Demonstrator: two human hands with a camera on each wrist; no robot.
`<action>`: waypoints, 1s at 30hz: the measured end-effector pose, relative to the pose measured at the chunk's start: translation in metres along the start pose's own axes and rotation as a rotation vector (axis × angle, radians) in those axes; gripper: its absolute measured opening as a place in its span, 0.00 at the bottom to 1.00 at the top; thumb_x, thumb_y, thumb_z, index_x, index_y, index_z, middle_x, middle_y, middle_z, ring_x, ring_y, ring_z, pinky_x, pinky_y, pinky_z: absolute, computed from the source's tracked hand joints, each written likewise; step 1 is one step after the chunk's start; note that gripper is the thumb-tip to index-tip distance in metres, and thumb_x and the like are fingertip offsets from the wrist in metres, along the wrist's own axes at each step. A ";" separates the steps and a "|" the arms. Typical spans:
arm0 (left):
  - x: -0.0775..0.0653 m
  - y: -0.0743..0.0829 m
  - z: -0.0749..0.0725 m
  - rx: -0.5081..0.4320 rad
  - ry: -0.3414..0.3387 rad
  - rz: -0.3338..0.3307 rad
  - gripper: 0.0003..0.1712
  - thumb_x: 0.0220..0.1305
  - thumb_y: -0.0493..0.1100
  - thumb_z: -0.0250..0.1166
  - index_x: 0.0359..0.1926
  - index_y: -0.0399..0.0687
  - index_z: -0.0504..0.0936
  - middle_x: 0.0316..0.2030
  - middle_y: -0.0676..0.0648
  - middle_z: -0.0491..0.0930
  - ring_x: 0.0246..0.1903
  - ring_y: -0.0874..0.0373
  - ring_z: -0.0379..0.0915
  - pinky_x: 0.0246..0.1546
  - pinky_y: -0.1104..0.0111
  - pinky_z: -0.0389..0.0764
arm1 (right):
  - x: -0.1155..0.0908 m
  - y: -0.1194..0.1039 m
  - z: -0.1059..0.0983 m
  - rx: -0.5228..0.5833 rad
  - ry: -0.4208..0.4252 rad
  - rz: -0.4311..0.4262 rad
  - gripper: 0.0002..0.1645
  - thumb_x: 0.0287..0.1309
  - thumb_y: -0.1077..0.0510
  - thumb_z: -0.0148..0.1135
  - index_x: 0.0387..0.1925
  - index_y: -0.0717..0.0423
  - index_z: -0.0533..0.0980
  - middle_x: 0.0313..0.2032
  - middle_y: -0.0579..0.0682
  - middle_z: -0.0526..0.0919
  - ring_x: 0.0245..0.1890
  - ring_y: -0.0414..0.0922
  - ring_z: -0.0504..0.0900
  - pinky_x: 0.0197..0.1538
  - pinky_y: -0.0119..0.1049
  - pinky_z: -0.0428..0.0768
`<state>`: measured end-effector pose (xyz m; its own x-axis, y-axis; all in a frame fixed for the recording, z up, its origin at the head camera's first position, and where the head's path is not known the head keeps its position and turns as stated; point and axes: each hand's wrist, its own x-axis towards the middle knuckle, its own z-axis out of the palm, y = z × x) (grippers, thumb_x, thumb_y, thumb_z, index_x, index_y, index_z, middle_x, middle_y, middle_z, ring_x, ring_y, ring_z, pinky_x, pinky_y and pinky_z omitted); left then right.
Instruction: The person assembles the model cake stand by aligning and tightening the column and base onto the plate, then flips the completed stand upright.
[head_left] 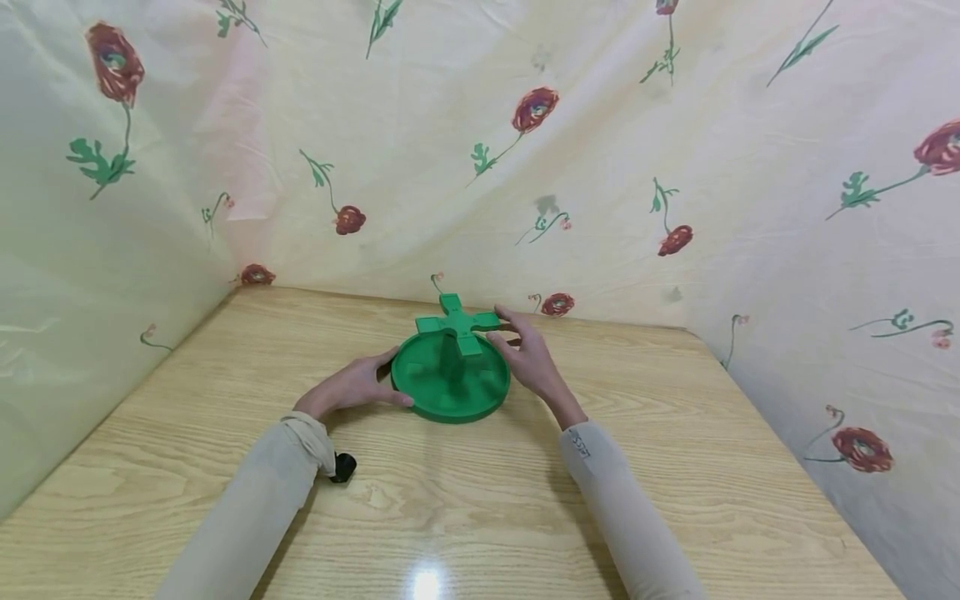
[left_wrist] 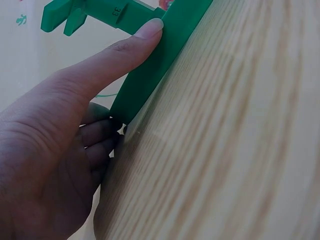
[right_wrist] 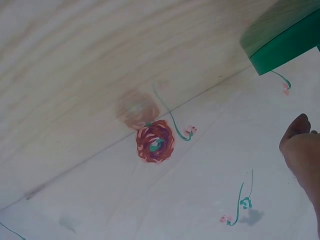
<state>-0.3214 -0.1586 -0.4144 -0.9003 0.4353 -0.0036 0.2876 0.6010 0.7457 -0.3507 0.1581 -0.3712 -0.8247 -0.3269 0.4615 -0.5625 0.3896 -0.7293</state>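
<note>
A green round dish (head_left: 412,396) with a raised rim stands on the wooden table, a thick post rising from its middle. On top of the post sits a green cross-shaped piece (head_left: 459,322) with flat, notched arms. My left hand (head_left: 360,385) holds the dish's left side. In the left wrist view its thumb (left_wrist: 125,52) lies along the rim while the other fingers bend at the edge. My right hand (head_left: 531,357) pinches the tip of the cross's right arm between thumb and index finger. The right wrist view catches only part of that hand (right_wrist: 302,145) and the dish's edge (right_wrist: 285,50).
The light wooden table (head_left: 675,467) extends around the dish. A pale cloth with red flowers (head_left: 420,167) hangs behind it and along both sides. A small black object (head_left: 343,467) sits at the left sleeve's cuff.
</note>
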 end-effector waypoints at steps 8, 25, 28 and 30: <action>-0.001 0.000 0.000 0.000 0.000 -0.008 0.68 0.56 0.64 0.77 0.82 0.38 0.47 0.78 0.34 0.53 0.77 0.38 0.48 0.73 0.44 0.57 | -0.009 -0.029 -0.003 -0.010 0.019 -0.004 0.26 0.74 0.68 0.57 0.69 0.75 0.67 0.63 0.71 0.75 0.58 0.66 0.76 0.54 0.58 0.77; -0.002 0.001 0.000 -0.006 0.003 0.000 0.68 0.56 0.63 0.78 0.82 0.39 0.47 0.78 0.34 0.53 0.77 0.39 0.47 0.73 0.45 0.57 | -0.013 -0.006 -0.001 0.028 0.053 0.013 0.20 0.71 0.62 0.66 0.60 0.66 0.78 0.51 0.62 0.81 0.51 0.57 0.78 0.52 0.50 0.77; -0.002 0.001 0.000 -0.003 0.003 0.002 0.68 0.56 0.63 0.78 0.82 0.39 0.47 0.78 0.34 0.53 0.77 0.39 0.47 0.73 0.45 0.57 | -0.016 -0.008 0.000 0.036 0.066 0.014 0.19 0.70 0.60 0.67 0.58 0.63 0.79 0.48 0.59 0.82 0.49 0.53 0.78 0.50 0.46 0.77; -0.002 0.001 -0.001 -0.002 0.003 0.002 0.68 0.56 0.63 0.78 0.82 0.39 0.47 0.79 0.34 0.52 0.77 0.39 0.47 0.73 0.45 0.57 | -0.017 -0.010 0.001 0.043 0.075 0.016 0.18 0.69 0.60 0.68 0.57 0.63 0.80 0.46 0.57 0.82 0.48 0.51 0.78 0.49 0.43 0.77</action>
<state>-0.3199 -0.1592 -0.4133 -0.9009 0.4341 0.0001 0.2886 0.5986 0.7472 -0.3306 0.1592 -0.3721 -0.8366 -0.2545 0.4851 -0.5475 0.3564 -0.7571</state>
